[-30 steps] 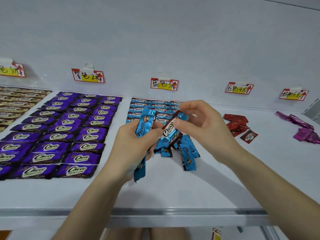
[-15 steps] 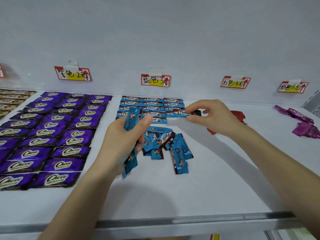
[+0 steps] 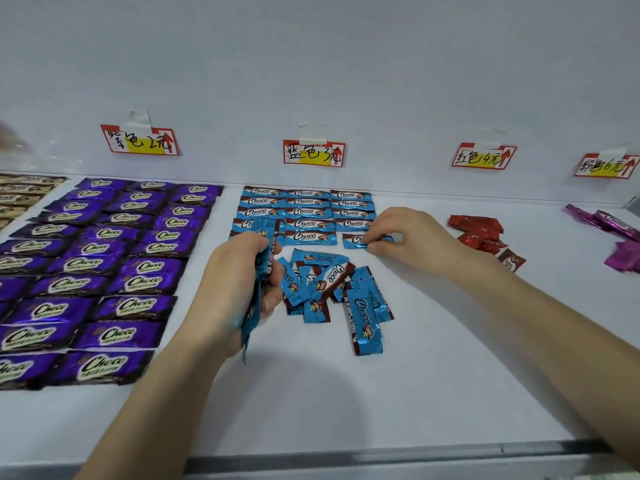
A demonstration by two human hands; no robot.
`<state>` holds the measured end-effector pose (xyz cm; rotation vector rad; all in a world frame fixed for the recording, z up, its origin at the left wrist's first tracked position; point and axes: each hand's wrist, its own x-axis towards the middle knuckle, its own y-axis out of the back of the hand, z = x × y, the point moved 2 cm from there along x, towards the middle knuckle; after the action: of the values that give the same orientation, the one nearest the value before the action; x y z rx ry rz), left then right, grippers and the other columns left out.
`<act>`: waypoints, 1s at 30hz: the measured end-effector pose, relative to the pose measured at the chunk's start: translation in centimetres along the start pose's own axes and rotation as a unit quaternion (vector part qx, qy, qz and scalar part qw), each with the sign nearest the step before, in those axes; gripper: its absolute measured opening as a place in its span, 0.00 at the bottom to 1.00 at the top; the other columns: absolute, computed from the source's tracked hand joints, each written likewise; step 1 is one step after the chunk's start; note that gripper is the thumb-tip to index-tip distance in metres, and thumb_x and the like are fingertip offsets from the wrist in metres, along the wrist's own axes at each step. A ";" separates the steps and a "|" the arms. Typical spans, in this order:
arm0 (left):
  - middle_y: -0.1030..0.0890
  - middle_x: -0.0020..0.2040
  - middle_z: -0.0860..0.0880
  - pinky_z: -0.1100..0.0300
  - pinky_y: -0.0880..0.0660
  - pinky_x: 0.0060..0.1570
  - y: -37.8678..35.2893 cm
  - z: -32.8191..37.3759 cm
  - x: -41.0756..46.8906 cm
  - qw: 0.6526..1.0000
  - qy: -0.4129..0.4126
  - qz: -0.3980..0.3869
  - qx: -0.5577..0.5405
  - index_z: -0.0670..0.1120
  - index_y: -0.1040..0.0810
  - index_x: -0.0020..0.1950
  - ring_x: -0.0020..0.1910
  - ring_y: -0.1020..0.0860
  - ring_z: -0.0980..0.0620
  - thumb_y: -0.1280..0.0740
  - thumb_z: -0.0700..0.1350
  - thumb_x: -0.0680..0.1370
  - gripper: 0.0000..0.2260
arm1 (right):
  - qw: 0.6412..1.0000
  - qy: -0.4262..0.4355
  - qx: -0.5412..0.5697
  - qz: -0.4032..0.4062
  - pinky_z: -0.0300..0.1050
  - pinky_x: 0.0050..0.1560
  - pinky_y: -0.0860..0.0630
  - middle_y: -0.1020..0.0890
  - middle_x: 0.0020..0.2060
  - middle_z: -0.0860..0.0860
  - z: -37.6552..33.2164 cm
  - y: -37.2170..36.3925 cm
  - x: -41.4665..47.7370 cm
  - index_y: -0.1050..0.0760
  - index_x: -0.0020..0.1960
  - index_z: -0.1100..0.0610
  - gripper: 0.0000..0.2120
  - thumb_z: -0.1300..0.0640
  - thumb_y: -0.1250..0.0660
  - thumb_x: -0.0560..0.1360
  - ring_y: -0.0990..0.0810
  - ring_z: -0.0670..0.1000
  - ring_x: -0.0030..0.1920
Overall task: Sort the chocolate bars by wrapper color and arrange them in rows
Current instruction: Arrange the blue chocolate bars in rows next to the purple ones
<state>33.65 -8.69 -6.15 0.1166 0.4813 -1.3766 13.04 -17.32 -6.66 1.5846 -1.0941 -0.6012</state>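
My right hand (image 3: 412, 237) pinches a blue bar (image 3: 356, 240) on the shelf (image 3: 346, 393), at the right end of the nearest blue row (image 3: 313, 236). My left hand (image 3: 235, 285) grips spare bars (image 3: 252, 317) upright beside the loose pile (image 3: 329, 285).

From here I see the blue chocolate bars (image 3: 332, 282) in glossy, crinkly foil-like wrappers that catch the light; the purple bars (image 3: 104, 271) and pink bars (image 3: 620, 237) shine the same way. The price labels (image 3: 313, 154) look like matt paper under translucent tape (image 3: 312, 133). The white shelf (image 3: 415, 393) is smooth and matt, its front edge (image 3: 346, 460) dull grey metal
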 end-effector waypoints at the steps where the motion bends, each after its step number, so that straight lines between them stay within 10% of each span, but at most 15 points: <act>1: 0.31 0.23 0.50 0.70 0.42 0.17 0.0 0.0 0.0 1.000 0.002 0.001 -0.001 0.43 0.31 0.45 0.16 0.38 0.56 0.46 0.45 0.80 0.08 | 1.000 -0.001 0.001 -0.007 0.45 0.53 0.29 0.20 0.53 0.54 0.0 -0.1 0.0 0.20 0.55 0.58 0.10 0.59 0.33 0.74 0.26 0.50 0.54; 24: 0.21 0.28 0.50 0.68 0.38 0.19 0.2 -0.2 -0.5 0.989 -0.118 -0.027 0.089 0.49 0.22 0.50 0.20 0.37 0.57 0.39 0.49 0.79 0.07 | 1.000 -0.003 0.013 -0.004 0.33 0.46 0.34 0.22 0.55 0.53 0.0 -0.5 1.0 0.22 0.58 0.58 0.12 0.58 0.34 0.75 0.27 0.47 0.54; 30: 0.30 0.28 0.49 0.68 0.40 0.19 0.1 0.0 -1.1 0.987 -0.141 -0.065 0.048 0.45 0.24 0.42 0.20 0.37 0.56 0.39 0.49 0.78 0.11 | 0.945 -0.026 0.323 0.046 0.27 0.38 0.27 0.20 0.44 0.40 -6.2 1.9 -0.4 0.25 0.50 0.46 0.05 0.51 0.37 0.76 0.21 0.39 0.43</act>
<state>33.60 -7.72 -5.72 -0.0322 0.1892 -1.5172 17.39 -14.04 -3.06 2.0621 -1.4933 -0.2231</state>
